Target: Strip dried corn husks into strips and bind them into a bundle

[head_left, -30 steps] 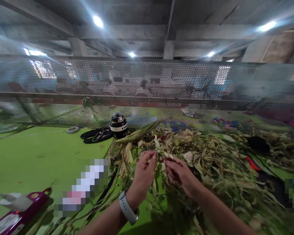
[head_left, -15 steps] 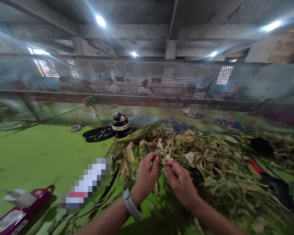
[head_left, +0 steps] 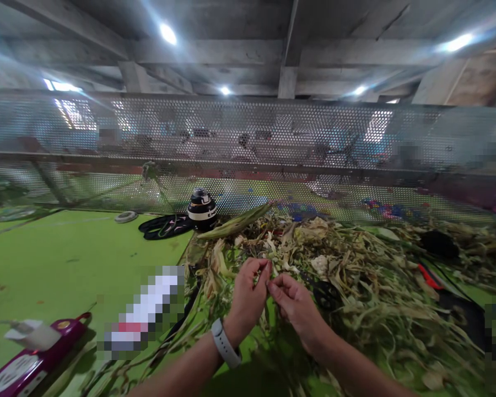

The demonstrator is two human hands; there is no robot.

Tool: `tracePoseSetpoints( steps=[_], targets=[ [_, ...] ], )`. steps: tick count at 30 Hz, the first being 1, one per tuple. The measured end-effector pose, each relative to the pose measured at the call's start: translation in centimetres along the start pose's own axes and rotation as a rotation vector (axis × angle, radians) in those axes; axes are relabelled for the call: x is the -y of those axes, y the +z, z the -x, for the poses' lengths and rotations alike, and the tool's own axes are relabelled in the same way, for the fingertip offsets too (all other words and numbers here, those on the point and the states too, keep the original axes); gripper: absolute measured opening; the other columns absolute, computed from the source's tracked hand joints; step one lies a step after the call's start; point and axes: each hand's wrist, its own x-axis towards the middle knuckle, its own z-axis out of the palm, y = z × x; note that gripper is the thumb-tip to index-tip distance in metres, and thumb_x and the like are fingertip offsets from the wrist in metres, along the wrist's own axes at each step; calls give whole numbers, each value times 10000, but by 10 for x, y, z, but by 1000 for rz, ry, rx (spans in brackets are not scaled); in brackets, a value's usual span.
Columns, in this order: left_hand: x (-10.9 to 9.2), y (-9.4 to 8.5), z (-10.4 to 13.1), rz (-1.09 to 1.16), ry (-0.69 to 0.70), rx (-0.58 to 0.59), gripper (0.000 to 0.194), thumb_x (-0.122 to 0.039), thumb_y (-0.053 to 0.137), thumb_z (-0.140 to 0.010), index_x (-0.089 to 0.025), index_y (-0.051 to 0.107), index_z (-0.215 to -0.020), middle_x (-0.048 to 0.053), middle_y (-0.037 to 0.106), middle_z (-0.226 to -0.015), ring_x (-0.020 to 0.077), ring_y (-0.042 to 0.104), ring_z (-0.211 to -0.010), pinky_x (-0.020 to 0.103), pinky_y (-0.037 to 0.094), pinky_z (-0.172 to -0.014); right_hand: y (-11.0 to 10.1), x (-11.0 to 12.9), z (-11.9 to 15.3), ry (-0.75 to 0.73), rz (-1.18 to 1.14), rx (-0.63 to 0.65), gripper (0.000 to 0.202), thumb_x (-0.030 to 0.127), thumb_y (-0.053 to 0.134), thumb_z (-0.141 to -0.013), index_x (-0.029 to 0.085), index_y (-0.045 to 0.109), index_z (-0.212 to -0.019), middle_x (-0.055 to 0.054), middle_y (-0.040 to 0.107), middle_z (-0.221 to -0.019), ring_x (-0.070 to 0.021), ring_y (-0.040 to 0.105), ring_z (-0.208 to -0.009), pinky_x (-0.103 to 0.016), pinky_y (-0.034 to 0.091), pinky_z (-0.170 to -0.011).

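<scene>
My left hand [head_left: 251, 286], with a pale watch [head_left: 225, 343] on its wrist, is pinched closed at the front of a heap of dried husk-like leaves [head_left: 367, 281]. My right hand [head_left: 294, 300] is pinched closed too, its fingertips almost touching those of the left. Whatever lies between the fingertips is too small to make out. Just beyond the hands are pale, dry plant bits [head_left: 268, 242] and a whitish clump [head_left: 320, 266]. Dark scissor-like handles [head_left: 326, 293] lie partly under the leaves beside my right hand.
A black round container [head_left: 202, 209] stands by the perforated metal screen [head_left: 248, 132]. Left on the green table [head_left: 78, 248] are a purple power strip [head_left: 37, 358] with a white plug, a blurred-out long object [head_left: 146, 309], a dark flat item [head_left: 165, 226] and a tape roll [head_left: 126, 216].
My right hand has moved slightly left, bringing its fingertips up to those of my left hand. More of the dark handles shows beside it. My left hand is nearly still.
</scene>
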Motion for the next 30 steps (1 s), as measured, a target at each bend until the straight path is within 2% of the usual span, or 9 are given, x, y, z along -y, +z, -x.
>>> tracePoseSetpoints(
  steps=[5,7,10,12,16,21,24,27,30],
  targets=[
    [2,-2,-1,-15,-17,-7,170,-248,455,-843,-161,590,-787,22,568,-733,145,526,-682,267,425,-646,0,1,2,60,32,-24,295,467,540,-770,206,405,-744,119,252,-464,-45,181,-381,-175,160,-361],
    [1,-3,-2,-9,-23,-12,172,-258,451,-842,-162,585,-792,24,568,-736,148,527,-684,271,427,-648,0,0,4,-49,120,-101,240,427,500,-811,213,403,-860,112,292,-496,-58,231,-401,-178,195,-378],
    [0,-5,-3,6,-56,-11,177,-269,449,-840,-158,580,-798,28,571,-742,154,530,-693,278,428,-657,0,0,10,-330,312,-204,221,363,494,-834,211,384,-951,97,341,-542,-72,311,-452,-189,244,-429],
    [0,-5,-3,23,-94,4,177,-271,448,-838,-157,577,-799,27,575,-739,155,532,-689,278,427,-653,-1,0,12,-411,453,-171,163,337,489,-838,202,421,-897,88,339,-537,-75,327,-455,-199,246,-442],
    [-1,-3,-1,47,-118,5,171,-263,458,-832,-157,588,-800,28,580,-741,153,535,-695,271,428,-654,-5,2,8,-340,660,-108,132,287,508,-801,179,502,-876,95,286,-482,-80,299,-426,-214,211,-436],
    [0,2,2,48,-49,2,169,-245,487,-816,-169,623,-750,17,588,-725,145,544,-698,257,428,-666,-7,-1,0,-180,507,26,154,257,460,-778,166,513,-890,88,310,-493,-78,250,-421,-203,187,-406],
    [3,2,0,40,-45,0,175,-251,495,-810,-165,632,-743,19,590,-718,146,547,-694,256,430,-656,-8,-3,-1,-278,486,-5,177,320,424,-826,170,493,-764,54,377,-561,-83,305,-481,-202,250,-452],
    [5,0,-3,30,-88,17,190,-268,487,-813,-150,625,-759,34,594,-723,152,548,-678,265,434,-633,-10,0,2,-401,634,-36,229,331,420,-858,179,463,-692,46,381,-571,-91,343,-515,-212,274,-503],
    [2,-2,-1,-14,-67,47,178,-272,481,-820,-148,607,-802,47,599,-756,158,551,-693,271,437,-634,-10,9,6,-452,725,-2,241,317,400,-882,187,467,-691,44,386,-572,-93,358,-515,-220,276,-520]
  ],
)
